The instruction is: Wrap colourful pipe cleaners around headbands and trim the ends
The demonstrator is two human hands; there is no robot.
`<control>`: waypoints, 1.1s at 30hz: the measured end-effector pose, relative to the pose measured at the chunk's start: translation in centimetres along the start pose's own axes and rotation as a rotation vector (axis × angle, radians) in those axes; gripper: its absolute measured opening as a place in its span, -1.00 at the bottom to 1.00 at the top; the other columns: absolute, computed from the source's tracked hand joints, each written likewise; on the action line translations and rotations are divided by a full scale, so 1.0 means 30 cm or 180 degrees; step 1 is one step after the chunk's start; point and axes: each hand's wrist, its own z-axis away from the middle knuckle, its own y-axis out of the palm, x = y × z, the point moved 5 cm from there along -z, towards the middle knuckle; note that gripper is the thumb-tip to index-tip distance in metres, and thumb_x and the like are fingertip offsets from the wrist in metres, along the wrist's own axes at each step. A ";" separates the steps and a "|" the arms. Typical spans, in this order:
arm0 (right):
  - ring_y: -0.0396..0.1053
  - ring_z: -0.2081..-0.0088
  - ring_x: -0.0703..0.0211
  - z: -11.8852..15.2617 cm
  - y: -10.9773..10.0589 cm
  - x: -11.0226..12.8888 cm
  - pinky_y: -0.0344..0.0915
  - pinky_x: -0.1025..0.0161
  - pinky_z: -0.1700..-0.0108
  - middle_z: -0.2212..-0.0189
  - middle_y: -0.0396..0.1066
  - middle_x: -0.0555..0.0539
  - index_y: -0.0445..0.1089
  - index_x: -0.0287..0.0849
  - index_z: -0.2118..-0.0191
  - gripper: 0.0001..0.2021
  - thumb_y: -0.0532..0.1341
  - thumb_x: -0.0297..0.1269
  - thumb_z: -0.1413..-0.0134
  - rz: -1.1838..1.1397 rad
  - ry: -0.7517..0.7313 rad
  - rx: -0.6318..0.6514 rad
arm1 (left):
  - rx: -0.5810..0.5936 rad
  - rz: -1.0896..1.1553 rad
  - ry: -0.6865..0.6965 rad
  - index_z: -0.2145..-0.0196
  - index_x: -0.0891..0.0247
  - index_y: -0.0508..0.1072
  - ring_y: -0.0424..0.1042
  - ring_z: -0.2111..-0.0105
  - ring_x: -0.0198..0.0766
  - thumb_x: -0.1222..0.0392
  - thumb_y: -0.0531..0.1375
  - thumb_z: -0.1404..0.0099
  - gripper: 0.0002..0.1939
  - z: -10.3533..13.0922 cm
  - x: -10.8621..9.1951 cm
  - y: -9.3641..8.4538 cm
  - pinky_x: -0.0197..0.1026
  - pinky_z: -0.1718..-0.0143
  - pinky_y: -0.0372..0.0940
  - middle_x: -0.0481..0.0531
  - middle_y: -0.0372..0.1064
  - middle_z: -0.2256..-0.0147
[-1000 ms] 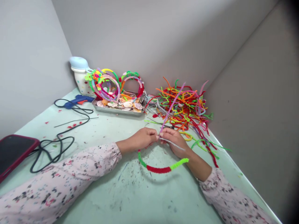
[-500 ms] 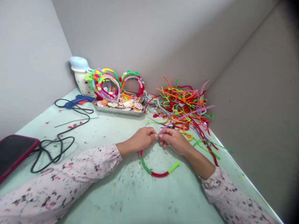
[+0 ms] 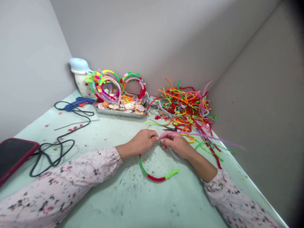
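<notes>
- No text, label, brand, number or sign can be read.
</notes>
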 end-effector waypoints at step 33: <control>0.25 0.53 0.29 0.023 0.019 0.024 0.17 0.36 0.48 0.52 0.36 0.04 0.37 -0.13 0.37 -0.93 0.16 -0.35 0.03 0.1142 -0.0872 -0.0415 | 0.0347 0.0462 -0.0488 0.56 0.27 0.30 0.11 0.73 -0.41 0.08 0.05 -0.11 -0.78 -0.030 0.108 0.023 -0.31 0.69 0.00 -0.12 0.14 0.68</control>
